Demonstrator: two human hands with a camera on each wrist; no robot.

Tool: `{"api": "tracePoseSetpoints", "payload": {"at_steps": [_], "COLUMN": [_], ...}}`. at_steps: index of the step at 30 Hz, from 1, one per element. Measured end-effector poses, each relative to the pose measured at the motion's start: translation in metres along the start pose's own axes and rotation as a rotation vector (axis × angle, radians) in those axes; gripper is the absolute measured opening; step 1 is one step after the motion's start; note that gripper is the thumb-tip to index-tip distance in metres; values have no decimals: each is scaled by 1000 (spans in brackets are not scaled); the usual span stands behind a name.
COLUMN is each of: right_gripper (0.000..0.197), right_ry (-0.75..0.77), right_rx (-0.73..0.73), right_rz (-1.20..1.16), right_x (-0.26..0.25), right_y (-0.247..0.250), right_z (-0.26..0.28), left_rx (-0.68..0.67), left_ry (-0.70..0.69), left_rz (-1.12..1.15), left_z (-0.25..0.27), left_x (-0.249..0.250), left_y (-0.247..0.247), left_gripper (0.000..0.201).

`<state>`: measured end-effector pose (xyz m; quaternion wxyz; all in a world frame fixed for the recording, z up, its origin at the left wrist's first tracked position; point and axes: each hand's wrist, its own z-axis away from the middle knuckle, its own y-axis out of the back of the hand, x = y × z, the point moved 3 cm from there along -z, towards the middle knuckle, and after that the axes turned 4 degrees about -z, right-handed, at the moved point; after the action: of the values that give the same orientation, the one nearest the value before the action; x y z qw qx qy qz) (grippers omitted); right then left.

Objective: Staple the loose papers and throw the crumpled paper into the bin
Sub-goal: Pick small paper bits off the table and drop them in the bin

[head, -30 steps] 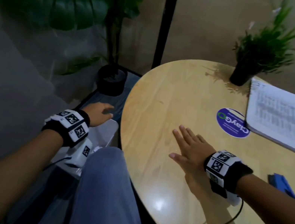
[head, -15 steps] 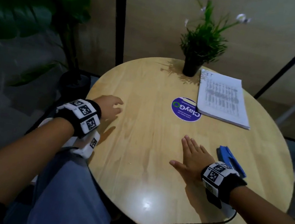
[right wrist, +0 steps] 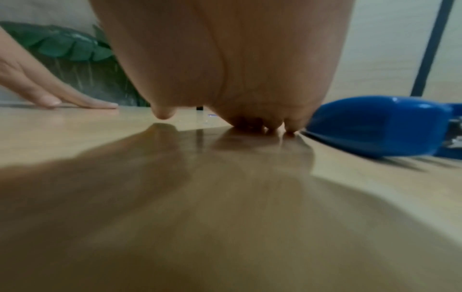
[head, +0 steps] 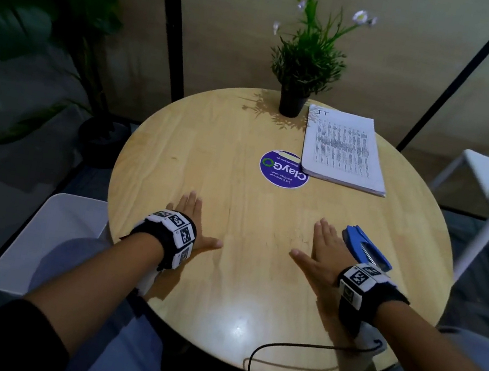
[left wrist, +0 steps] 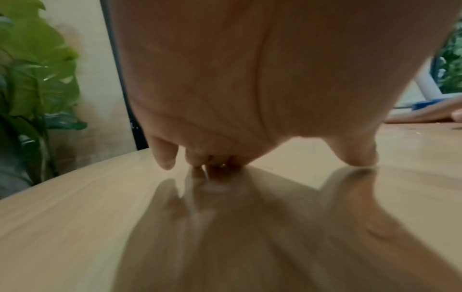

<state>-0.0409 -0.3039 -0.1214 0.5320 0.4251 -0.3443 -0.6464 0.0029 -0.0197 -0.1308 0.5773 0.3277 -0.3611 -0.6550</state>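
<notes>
Both hands lie flat, palms down, on the round wooden table. My left hand rests near the table's left edge, fingers straight, holding nothing. My right hand lies just left of the blue stapler, beside it, its little finger close to the stapler in the right wrist view. A stack of printed papers lies at the far right of the table. A white bin stands on the floor left of the table. No crumpled paper shows in any view.
A small potted plant stands at the table's far edge beside the papers. A round purple sticker sits mid-table. A large leafy plant stands at the left, a white chair at the right. A black cable crosses the near edge.
My left hand came up from over the bin beside the table and now lies flat on the tabletop. The head view swung right and centred on the table. The right hand stayed flat.
</notes>
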Motion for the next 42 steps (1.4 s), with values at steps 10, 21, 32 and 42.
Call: {"api": "tracePoseSetpoints", "payload": {"at_steps": [10,21,32,42], "right_gripper": [100,69,107,110], "right_ry": [137,142,-176,9], "right_rx": [-131,-47,45,50], "right_rz": [95,7,-41,83], "right_x": [-34,-6,6,-8], "right_y": [-15,32,29,35], "right_z": [1,-29,-102,-138], "left_rx": [-13,7,14,-33], "left_ry": [-214,-325,-131,-221], "left_rz": [9,70,-13,-59], "left_z": [16,-9,-73,-99], "left_x": [81,68,38,78], "left_y": [-12,39,45,63], "left_gripper": [112,95,107,102]}}
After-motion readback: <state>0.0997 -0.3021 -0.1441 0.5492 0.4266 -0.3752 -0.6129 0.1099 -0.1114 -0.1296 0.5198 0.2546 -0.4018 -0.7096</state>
